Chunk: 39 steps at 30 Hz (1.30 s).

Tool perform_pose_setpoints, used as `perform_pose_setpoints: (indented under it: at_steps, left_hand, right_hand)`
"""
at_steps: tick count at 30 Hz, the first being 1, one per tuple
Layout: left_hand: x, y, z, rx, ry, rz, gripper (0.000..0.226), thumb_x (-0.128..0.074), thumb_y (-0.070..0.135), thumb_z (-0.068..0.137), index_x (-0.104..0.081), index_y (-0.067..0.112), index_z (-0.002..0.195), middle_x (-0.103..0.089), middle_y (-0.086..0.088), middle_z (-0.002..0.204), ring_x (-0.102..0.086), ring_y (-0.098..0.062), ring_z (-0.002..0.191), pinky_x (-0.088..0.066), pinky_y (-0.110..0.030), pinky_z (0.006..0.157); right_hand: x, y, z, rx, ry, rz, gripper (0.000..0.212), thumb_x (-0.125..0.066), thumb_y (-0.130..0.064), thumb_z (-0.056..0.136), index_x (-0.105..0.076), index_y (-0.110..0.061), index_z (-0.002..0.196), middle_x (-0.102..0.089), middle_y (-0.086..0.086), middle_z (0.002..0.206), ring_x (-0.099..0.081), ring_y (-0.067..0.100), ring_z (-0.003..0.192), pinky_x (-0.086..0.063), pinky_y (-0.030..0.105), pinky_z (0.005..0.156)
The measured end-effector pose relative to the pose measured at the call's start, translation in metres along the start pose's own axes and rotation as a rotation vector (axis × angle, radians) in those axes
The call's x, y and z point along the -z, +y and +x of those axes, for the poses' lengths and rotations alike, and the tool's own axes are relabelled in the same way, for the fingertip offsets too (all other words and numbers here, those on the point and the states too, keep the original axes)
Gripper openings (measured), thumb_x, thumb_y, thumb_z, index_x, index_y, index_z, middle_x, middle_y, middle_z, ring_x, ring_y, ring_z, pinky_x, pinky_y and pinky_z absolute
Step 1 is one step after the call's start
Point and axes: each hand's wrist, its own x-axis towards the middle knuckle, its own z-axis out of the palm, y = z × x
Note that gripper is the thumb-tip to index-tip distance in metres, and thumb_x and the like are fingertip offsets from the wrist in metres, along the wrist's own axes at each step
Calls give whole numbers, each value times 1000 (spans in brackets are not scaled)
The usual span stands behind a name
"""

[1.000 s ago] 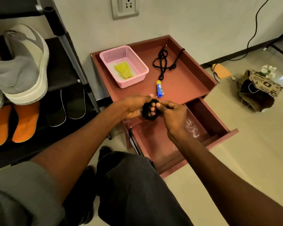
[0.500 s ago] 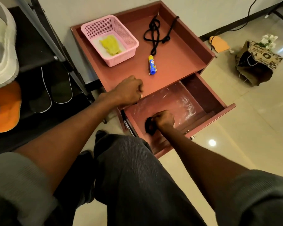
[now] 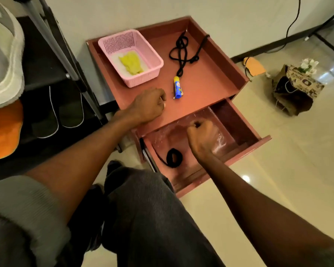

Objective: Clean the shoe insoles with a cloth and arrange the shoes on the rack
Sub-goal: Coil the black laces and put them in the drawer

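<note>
At the far left, a black shoe rack (image 3: 52, 47) holds a grey and white shoe (image 3: 4, 60) on an upper shelf, with orange insoles (image 3: 6, 130) and a pair of dark insoles (image 3: 56, 110) below it. Beside the rack stands a reddish cabinet whose top surface (image 3: 206, 81) carries a pink basket (image 3: 130, 56) with a yellow cloth (image 3: 131, 63) inside, a black lace (image 3: 183, 53) and a small blue and yellow tube (image 3: 177, 88). The left hand (image 3: 148, 106) rests on the front of that surface, its grip curled together on nothing visible. Below, the drawer (image 3: 237, 120) stands open; a coiled black lace (image 3: 173, 158) lies in its near left corner. The right hand (image 3: 202, 139) hovers above the drawer, fingers curled; whether that grip holds anything cannot be told. A brown paper bag (image 3: 295, 91) sits on the floor at right.
</note>
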Motion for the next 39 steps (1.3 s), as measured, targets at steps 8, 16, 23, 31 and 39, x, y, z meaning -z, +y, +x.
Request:
perform_pose_setpoints:
  at_steps: [8,16,23,31,39]
  left_hand:
    - [-2,4,14,37,30,6,46,-58,15,98,-53,8,143,-56,-15,142,-52,-32,132,-37,-37,113]
    - [-10,-16,18,33,-83,105,51,-51,17,99,-48,8,149,-35,-13,163,-40,-30,146,-32,-36,118]
    - [-5,-15,27,67,-169,127,53,-51,20,100,-45,13,152,-26,-8,168,-36,-28,149,-32,-38,120]
    - [19,-14,35,175,68,-276,38,-60,18,98,-62,15,136,-65,-5,137,-60,-23,128,-44,-33,111]
    - [84,61,29,-176,312,-811,52,-57,-1,99,-48,12,148,-57,-4,146,-49,-10,139,-45,-13,101]
  right_hand:
    - [21,-79,77,221,114,115,24,-57,-20,87,-80,-21,90,-76,-5,94,-69,16,89,-52,30,77]
    - [-30,-92,174,83,-122,-161,24,-65,-34,82,-69,-11,78,-68,11,85,-67,32,82,-43,32,65]
    - [-47,-112,195,-13,-119,-88,34,-77,-37,78,-68,-12,98,-68,7,98,-66,28,89,-41,32,64]
    - [-24,-139,182,82,-49,579,23,-69,-20,78,-49,-19,66,-57,9,73,-68,34,73,-52,35,56]
    - [108,-165,114,761,-245,456,13,-60,12,83,-61,5,93,-62,7,80,-61,18,68,-51,27,61]
